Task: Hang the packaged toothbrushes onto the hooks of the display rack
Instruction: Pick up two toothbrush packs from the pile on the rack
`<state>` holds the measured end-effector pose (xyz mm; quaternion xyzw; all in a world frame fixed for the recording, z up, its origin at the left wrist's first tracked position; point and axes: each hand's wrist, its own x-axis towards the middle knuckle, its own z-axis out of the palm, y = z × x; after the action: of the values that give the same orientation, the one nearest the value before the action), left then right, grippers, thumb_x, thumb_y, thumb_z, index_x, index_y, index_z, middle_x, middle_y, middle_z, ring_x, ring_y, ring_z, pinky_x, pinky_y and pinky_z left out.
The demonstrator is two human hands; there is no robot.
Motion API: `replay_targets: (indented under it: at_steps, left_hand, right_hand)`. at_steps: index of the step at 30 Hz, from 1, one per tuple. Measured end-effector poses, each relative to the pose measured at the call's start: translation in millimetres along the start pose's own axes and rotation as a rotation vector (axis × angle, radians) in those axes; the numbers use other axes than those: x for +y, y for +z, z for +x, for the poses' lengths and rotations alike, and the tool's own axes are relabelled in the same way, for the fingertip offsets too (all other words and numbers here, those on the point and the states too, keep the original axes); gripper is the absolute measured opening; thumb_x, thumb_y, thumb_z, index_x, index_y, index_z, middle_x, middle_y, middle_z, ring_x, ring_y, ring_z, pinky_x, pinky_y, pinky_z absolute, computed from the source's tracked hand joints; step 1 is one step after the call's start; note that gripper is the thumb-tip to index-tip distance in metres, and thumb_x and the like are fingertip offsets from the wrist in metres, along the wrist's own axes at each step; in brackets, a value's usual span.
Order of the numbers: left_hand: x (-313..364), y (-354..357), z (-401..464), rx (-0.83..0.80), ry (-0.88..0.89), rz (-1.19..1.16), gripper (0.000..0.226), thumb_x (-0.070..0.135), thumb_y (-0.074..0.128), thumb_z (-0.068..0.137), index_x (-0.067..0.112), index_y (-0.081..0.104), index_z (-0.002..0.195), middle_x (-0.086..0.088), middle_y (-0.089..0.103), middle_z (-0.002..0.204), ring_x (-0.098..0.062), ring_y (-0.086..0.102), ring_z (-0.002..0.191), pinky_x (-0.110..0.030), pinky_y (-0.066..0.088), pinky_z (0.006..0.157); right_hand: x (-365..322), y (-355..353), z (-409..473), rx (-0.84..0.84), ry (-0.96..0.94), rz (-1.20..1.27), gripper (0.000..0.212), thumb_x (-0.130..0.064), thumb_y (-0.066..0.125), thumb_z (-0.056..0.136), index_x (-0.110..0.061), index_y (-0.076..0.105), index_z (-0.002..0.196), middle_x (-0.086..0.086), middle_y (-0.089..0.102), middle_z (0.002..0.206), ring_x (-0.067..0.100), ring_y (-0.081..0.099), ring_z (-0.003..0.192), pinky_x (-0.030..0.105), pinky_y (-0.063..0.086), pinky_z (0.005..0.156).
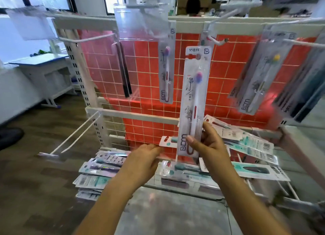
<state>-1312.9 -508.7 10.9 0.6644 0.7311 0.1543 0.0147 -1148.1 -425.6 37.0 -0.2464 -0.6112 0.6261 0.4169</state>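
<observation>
My right hand (209, 143) grips the bottom end of a packaged toothbrush (194, 94) and holds it upright in front of the red wire grid of the display rack (144, 62). Its hang hole sits just below a white hook (213, 39) at the upper middle. My left hand (146, 157) pinches the tab of another flat package (168, 141) lying low by the rack's shelf. A same-style package (167, 72) hangs from a hook to the left. More packages (255, 79) hang tilted at the right.
Loose packages are piled on the lower shelf at left (98, 171) and right (246, 143). A bare double-prong hook (77, 132) juts out at lower left. Clear sleeves (140, 23) hang from the top rail. A white table (44, 65) stands far left.
</observation>
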Motion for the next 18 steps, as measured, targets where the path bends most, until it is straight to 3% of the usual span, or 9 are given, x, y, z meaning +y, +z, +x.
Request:
replay_targets:
  at_steps: [4, 9, 14, 18]
  left_hand:
    - [-19, -8, -1, -0.006, 0.007, -0.006, 0.042, 0.027, 0.043, 0.097, 0.033, 0.039, 0.139, 0.011, 0.046, 0.140, -0.009, 0.042, 0.126, -0.023, 0.034, 0.102]
    - [-43, -8, -4, -0.033, 0.033, -0.016, 0.040, 0.029, 0.043, 0.097, 0.030, 0.042, 0.138, 0.010, 0.047, 0.138, -0.008, 0.043, 0.124, -0.021, 0.033, 0.101]
    - [-65, -5, -4, -0.050, 0.041, -0.056, 0.040, 0.033, 0.042, 0.097, 0.031, 0.041, 0.138, 0.013, 0.046, 0.137, -0.004, 0.041, 0.123, -0.017, 0.030, 0.101]
    - [-76, -5, 0, -0.064, 0.045, -0.093, 0.039, 0.030, 0.045, 0.096, 0.033, 0.044, 0.135, 0.014, 0.048, 0.135, -0.005, 0.041, 0.124, -0.023, 0.036, 0.104]
  right_hand:
    - [-14, 28, 7, 0.023, -0.097, 0.033, 0.044, -0.015, 0.062, 0.071, -0.026, 0.055, 0.114, 0.000, 0.070, 0.095, 0.018, 0.069, 0.091, 0.030, 0.058, 0.073]
    - [-16, 61, 14, -0.011, -0.139, -0.060, 0.055, 0.001, 0.056, 0.084, -0.016, 0.043, 0.134, -0.002, 0.065, 0.110, 0.012, 0.066, 0.099, 0.026, 0.056, 0.078]
    - [-6, 79, 11, 0.012, -0.137, -0.187, 0.066, 0.001, 0.056, 0.086, -0.035, 0.030, 0.136, -0.003, 0.057, 0.127, 0.012, 0.061, 0.111, 0.034, 0.054, 0.089]
    - [-2, 83, 21, 0.113, -0.140, -0.334, 0.071, -0.004, 0.058, 0.088, -0.025, 0.024, 0.147, 0.004, 0.057, 0.128, 0.016, 0.062, 0.108, 0.038, 0.055, 0.086]
